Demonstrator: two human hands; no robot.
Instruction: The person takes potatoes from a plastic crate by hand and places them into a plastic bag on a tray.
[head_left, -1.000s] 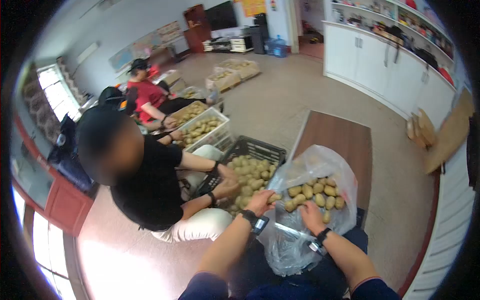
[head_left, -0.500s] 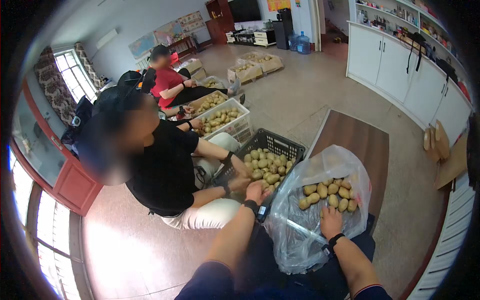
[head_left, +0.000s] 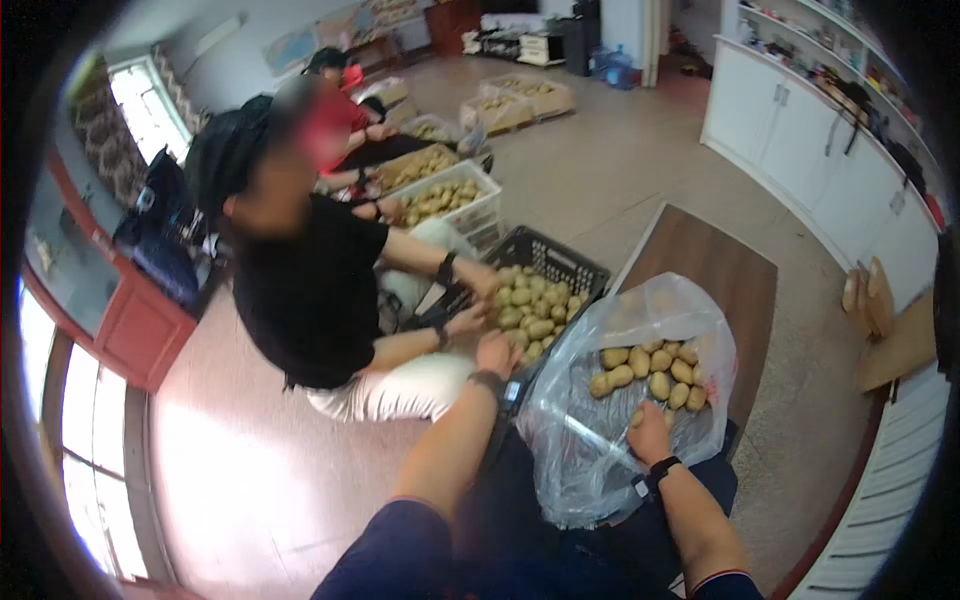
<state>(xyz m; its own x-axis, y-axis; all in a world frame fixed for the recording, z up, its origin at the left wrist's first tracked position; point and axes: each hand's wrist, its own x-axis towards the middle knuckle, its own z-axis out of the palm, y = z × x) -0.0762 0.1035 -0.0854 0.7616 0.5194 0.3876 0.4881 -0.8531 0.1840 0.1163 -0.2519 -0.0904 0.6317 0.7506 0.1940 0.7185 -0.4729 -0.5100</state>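
My left hand [head_left: 495, 352] reaches over the near edge of a black plastic crate [head_left: 575, 258], beside the kiwifruit [head_left: 535, 300] heaped in it. Its fingertips are blurred, and what they hold, if anything, is hidden. Inside a clear plastic bag [head_left: 580, 450] on the right, my right hand [head_left: 652, 435] is closed, with one kiwifruit [head_left: 637, 419] partly showing at its fingers. Several brown kiwifruit [head_left: 660, 384] lie in the bag just beyond that hand. A co-worker's two hands [head_left: 475, 278] are over the far left side of the same crate.
The co-worker in black [head_left: 310, 290] sits close on my left. A white crate [head_left: 485, 205] and cardboard boxes [head_left: 500, 110] of kiwifruit stand farther back, near another person in red. A brown board [head_left: 700, 255] lies beyond the bag; white cabinets [head_left: 770, 130] line the right.
My right hand has drawn back slightly to the left, with a kiwifruit now showing at its fingers. My left hand has shifted a little left and up along the crate. The camera view has shifted.
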